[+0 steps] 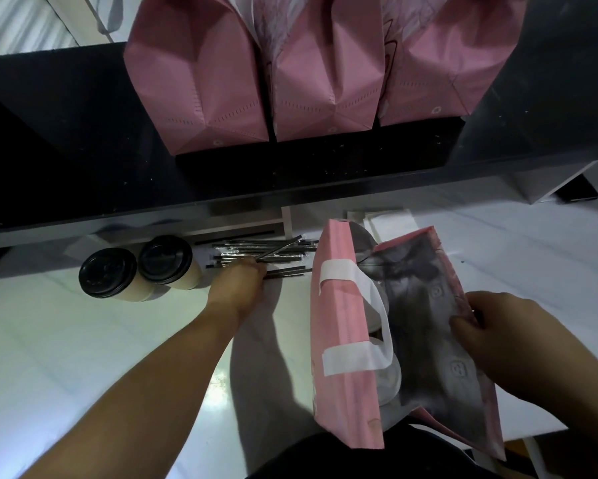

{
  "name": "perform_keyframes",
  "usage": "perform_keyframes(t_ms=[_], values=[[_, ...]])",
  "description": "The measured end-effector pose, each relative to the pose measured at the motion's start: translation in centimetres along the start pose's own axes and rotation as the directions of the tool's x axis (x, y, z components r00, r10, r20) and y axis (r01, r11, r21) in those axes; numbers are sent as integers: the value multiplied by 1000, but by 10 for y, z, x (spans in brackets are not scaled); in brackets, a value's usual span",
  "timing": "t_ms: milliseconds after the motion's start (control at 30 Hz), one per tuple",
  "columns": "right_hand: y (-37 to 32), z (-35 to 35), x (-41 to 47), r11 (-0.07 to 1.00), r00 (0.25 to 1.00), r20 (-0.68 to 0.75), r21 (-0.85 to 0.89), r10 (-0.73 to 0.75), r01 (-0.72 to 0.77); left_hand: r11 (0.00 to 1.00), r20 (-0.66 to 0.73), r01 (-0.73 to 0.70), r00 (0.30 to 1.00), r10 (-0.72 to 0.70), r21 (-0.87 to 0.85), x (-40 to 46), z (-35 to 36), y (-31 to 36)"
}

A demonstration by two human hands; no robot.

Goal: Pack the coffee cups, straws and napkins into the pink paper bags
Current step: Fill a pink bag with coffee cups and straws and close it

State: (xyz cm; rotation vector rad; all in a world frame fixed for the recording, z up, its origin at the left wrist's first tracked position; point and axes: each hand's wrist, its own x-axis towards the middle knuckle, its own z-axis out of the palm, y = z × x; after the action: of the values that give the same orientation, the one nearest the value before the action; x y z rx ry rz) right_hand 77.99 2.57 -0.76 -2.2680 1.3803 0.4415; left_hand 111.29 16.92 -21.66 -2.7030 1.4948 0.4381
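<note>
An open pink paper bag (pixel 339 326) with white handles stands on the white counter in front of me. My right hand (pixel 501 337) grips its right rim and holds the mouth wide. Inside the bag a pale cup shape shows dimly. To the left, my left hand (pixel 238 288) rests on a pile of wrapped black straws (pixel 266 252), fingers closed on one or two of them. Two coffee cups (pixel 109 273) (pixel 166 259) with black lids stand further left. White napkins (pixel 384 217) lie behind the bag.
Three more pink paper bags (pixel 197 81) (pixel 325 81) (pixel 456 63) stand in a row on the raised black ledge (pixel 65 133) at the back. The white counter (pixel 83 340) stretches left and toward me.
</note>
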Motion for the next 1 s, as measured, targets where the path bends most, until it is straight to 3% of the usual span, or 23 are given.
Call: perform_keyframes(t_ms=[167, 600, 767, 900, 1000], values=[[0, 0, 1, 999, 1000, 18, 24, -25, 24, 999, -32, -47, 998, 47, 24, -6, 2, 0], [3, 2, 1, 1000, 1000, 1, 15, -27, 27, 999, 46, -33, 998, 32, 24, -8, -2, 8], [3, 4, 2, 999, 999, 6, 6, -35, 35, 999, 172, -31, 985, 23, 39, -10, -20, 19], [4, 3, 3, 999, 999, 8, 8, -54, 54, 995, 232, -71, 969, 85, -66, -22, -26, 24], [5, 3, 3, 998, 997, 26, 11, -67, 67, 996, 198, 42, 980, -25, -81, -33, -27, 23]])
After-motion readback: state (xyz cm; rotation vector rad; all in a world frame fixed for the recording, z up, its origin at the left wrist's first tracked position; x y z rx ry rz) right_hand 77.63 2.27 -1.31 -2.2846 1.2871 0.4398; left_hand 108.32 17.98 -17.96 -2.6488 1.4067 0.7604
